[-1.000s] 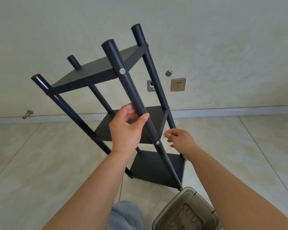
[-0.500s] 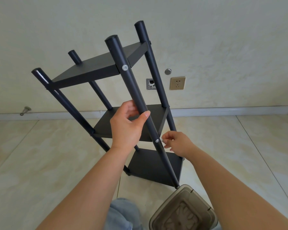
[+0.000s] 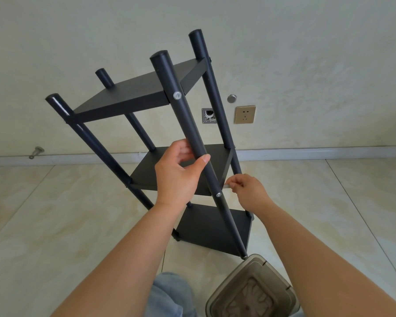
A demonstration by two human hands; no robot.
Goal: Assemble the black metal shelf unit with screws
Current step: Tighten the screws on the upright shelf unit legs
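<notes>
Left hand point(image 3: 177, 173) gripped the nearest post point(image 3: 193, 143) of the black shelf unit point(image 3: 133, 99), thumb over the front, fingers curled round behind, roughly midway between the top and middle shelves. Right hand point(image 3: 249, 191) pinched a small silvery tool point(image 3: 226, 186) between thumb and fingertips, right beside that same post at the middle shelf point(image 3: 146, 172); what kind of tool it was, couldn't tell. Tool tip sat just above the middle screw point(image 3: 219, 194), not on it.

Shelf unit stood on the tiled floor point(image 3: 55, 225), tilted toward the camera, three shelves on four posts. Upper screw point(image 3: 177, 95) seated in the near post at the top shelf level. Bottom shelf point(image 3: 210, 229) close to the floor, foot of the near post just beside a translucent brown bin point(image 3: 252, 291).

Behind the unit: pale wall point(image 3: 306, 53) with a tan socket point(image 3: 244, 114), an open wall box point(image 3: 208, 116) left of it partly hidden by the rear post, a round metal stud point(image 3: 231, 98) above. White skirting board point(image 3: 306, 152) along the wall base, a metal door stop point(image 3: 36, 152) on the far left. Jeans-clad knee point(image 3: 169, 294) at the bottom edge.
</notes>
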